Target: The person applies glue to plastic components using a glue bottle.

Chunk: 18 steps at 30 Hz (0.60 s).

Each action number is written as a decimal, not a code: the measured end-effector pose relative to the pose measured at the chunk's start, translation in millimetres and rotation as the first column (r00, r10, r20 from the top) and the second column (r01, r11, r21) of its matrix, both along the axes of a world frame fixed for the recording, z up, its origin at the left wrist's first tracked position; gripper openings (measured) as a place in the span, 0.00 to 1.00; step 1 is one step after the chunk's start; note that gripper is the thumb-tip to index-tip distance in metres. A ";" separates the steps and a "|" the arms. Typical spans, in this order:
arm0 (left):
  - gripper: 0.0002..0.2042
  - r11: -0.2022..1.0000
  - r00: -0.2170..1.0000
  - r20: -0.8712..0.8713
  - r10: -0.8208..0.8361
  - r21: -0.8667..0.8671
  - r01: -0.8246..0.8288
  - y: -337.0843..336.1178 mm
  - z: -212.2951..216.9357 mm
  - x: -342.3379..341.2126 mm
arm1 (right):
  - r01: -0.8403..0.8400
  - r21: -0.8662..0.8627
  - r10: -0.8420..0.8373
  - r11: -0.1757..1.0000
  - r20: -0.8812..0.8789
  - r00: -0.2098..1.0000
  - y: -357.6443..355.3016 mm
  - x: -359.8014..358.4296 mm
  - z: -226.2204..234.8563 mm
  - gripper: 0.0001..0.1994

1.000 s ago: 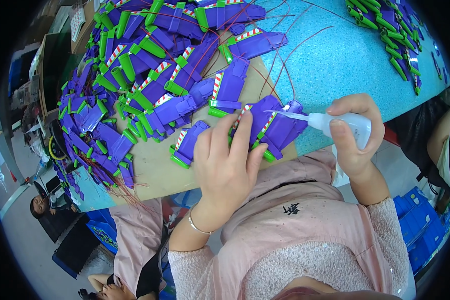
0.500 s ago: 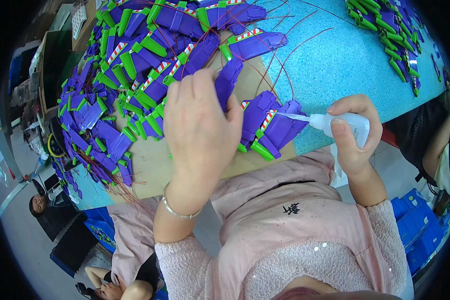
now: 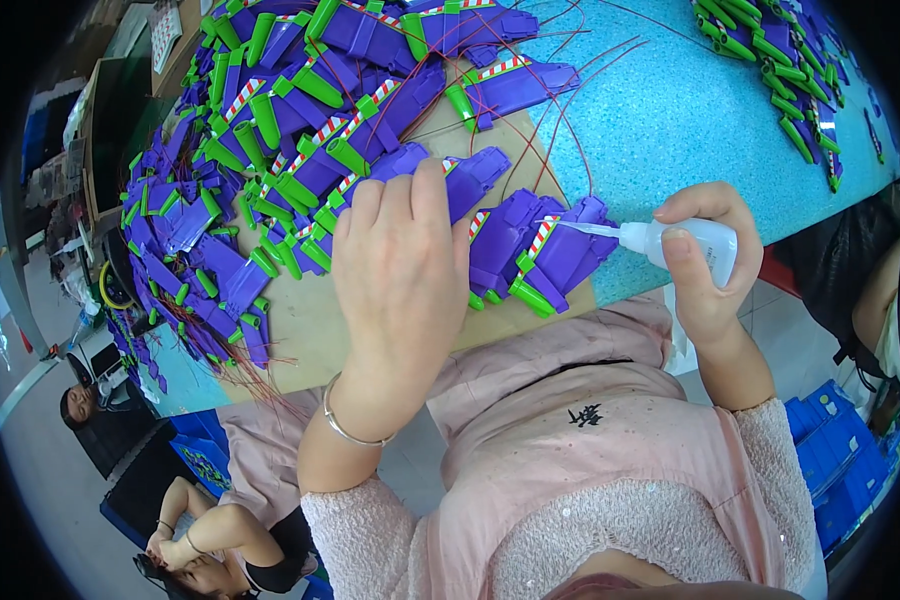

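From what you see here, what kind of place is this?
Probably a toy assembly workshop. Dozens of identical purple and green plastic parts are piled on a blue worktable, the right hand holds a small glue bottle, and blue crates stand on the floor.

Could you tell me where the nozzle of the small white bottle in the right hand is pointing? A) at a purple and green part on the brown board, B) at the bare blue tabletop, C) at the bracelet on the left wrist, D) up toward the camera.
A: the right hand holds the white bottle with its nozzle tip at a purple and green part on the brown board.
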<state>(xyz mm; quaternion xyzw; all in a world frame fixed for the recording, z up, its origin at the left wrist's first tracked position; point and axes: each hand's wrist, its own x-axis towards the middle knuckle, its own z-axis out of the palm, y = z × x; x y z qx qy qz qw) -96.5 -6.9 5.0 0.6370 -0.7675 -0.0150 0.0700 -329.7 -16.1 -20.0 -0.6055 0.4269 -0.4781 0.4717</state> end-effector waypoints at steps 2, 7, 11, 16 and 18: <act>0.19 1.000 0.999 -0.052 0.006 0.027 -0.005 -1.0 0.1 -1.4 | 0.003 0.004 -0.003 1.000 0.023 1.000 0.1 1.1 -0.6 0.08; 0.19 0.996 0.952 -0.297 0.069 -0.038 -0.084 2.8 14.0 6.9 | 0.002 -0.019 -0.001 1.000 0.015 1.000 -2.5 1.4 0.5 0.08; 0.20 0.998 0.946 -0.319 0.059 0.011 -0.058 28.8 24.2 8.4 | -0.010 -0.022 0.010 1.000 0.003 1.000 -5.2 2.7 -1.1 0.08; 0.23 0.996 0.953 -0.289 0.089 0.032 -0.083 45.7 6.5 5.4 | -0.057 -0.033 0.057 0.998 -0.006 0.998 -6.7 9.9 -1.1 0.07; 0.24 0.998 0.954 -0.293 0.062 0.008 -0.062 45.2 2.6 7.8 | -0.074 -0.046 0.072 0.996 -0.037 0.997 -6.3 12.0 -1.5 0.07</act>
